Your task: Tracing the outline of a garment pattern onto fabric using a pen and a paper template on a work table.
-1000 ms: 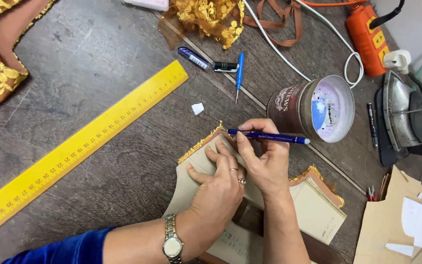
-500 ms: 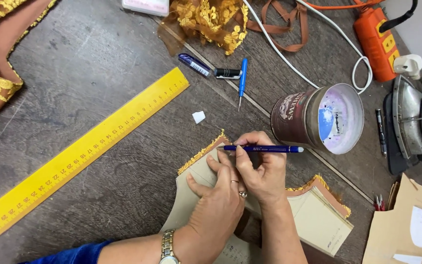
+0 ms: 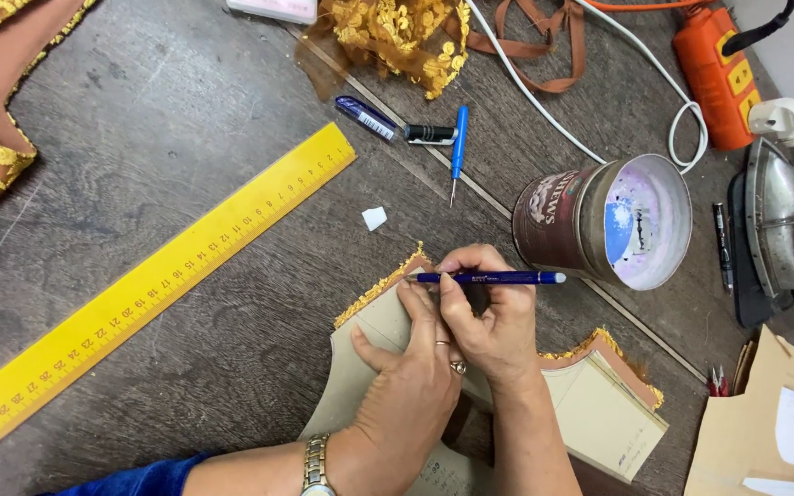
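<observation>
blue pen (image 3: 489, 276) level, tip leftward, pinched in right hand (image 3: 489, 321) fingers

Head view, steeply down, close.

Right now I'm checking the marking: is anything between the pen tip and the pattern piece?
Nothing visible: the right hand holds the pen, its tip at the pattern piece; the left hand presses beside it.

Tin can (image 3: 599, 220) close right; ruler (image 3: 149, 294) left.
</observation>
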